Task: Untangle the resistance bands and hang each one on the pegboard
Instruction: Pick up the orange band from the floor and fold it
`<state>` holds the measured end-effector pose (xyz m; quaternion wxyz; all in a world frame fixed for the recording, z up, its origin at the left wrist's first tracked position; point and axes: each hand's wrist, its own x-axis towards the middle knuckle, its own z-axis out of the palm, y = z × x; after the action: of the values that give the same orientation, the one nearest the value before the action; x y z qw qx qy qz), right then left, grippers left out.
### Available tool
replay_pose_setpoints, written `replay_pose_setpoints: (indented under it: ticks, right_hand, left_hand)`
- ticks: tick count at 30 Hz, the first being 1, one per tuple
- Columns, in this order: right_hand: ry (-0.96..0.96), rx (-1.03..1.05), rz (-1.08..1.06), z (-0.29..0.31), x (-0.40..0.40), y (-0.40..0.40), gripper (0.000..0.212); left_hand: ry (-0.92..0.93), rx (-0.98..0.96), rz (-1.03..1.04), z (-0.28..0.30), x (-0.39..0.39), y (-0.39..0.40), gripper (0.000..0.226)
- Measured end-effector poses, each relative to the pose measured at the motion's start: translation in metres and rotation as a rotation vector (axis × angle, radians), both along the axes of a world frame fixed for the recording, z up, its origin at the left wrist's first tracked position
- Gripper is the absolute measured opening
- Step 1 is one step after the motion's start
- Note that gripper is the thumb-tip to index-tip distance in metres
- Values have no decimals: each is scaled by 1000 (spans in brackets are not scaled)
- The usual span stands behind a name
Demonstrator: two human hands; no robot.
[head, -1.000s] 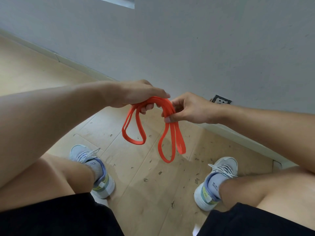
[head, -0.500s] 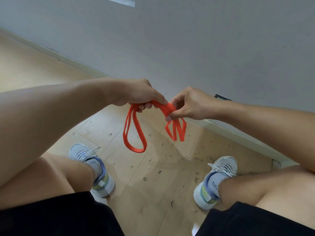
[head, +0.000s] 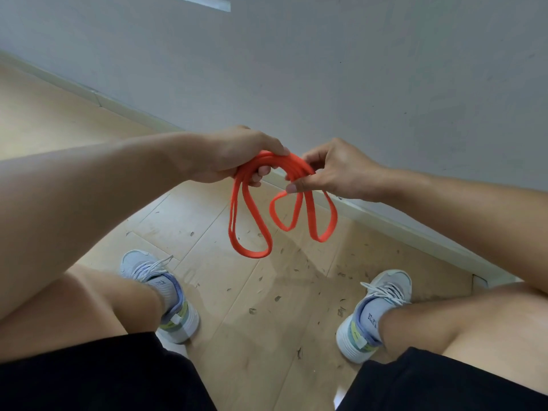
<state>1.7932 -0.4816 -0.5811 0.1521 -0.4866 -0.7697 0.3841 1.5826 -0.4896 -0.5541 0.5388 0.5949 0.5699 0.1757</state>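
**Band held in both hands above the floor**

Your left hand [head: 234, 155] grips the orange band [head: 252, 221] with the fingers curled round its bunched strands; the thumb lies along the top of the bundle. Your right hand [head: 332, 170] pinches the same bundle just beside the left, thumb below and fingers curled above. Between the two hands the strands form a short arch.

Three loops hang from the bundle:
- The longest hangs under your left hand.
- A small loop hangs under your right thumb.
- A wider loop hangs beside the small one, on its right, and crosses it near the top.

How the strands are wound inside the bundle cannot be told.

The band hangs clear of the wood floor [head: 267, 307], between your knees and in front of the wall [head: 355, 69]. Your shoes [head: 175, 304] rest on the floor to either side. The floor between them shows small scattered marks.
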Motion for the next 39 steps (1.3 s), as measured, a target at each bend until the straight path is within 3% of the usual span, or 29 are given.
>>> replay_pose_setpoints:
  ticks: [2, 11, 18, 25, 29, 32, 35, 37, 39]
  right_hand:
    - [26, 2, 4, 1, 2, 1, 15]
    - [108, -76, 1, 2, 7, -3, 29]
    - [152, -208, 42, 4, 7, -5, 29]
    - [87, -254, 61, 5, 0, -8, 28]
    - [72, -228, 5, 3, 0, -4, 37]
    - [-28, -182, -43, 0, 9, 2, 75]
    - [-141, -312, -90, -11, 26, 10, 112]
    - [-206, -407, -108, -21, 37, 11, 109]
    - [-224, -477, -98, -30, 41, 10, 84]
  left_hand:
    - [18, 3, -33, 2, 0, -1, 22]
    - [-61, 55, -63, 4, -4, -2, 22]
    - [81, 40, -120, 2, -2, -3, 60]
    - [209, 63, -191, -3, 5, -8, 45]
    - [89, 53, -119, -1, 8, -8, 28]
    - [-54, 31, 21, 3, 6, -5, 22]
    - [-151, 21, 162, 7, 5, -2, 18]
    - [-183, 16, 214, 8, 3, -2, 15]
    - [-192, 8, 235, 7, 1, 0, 15]
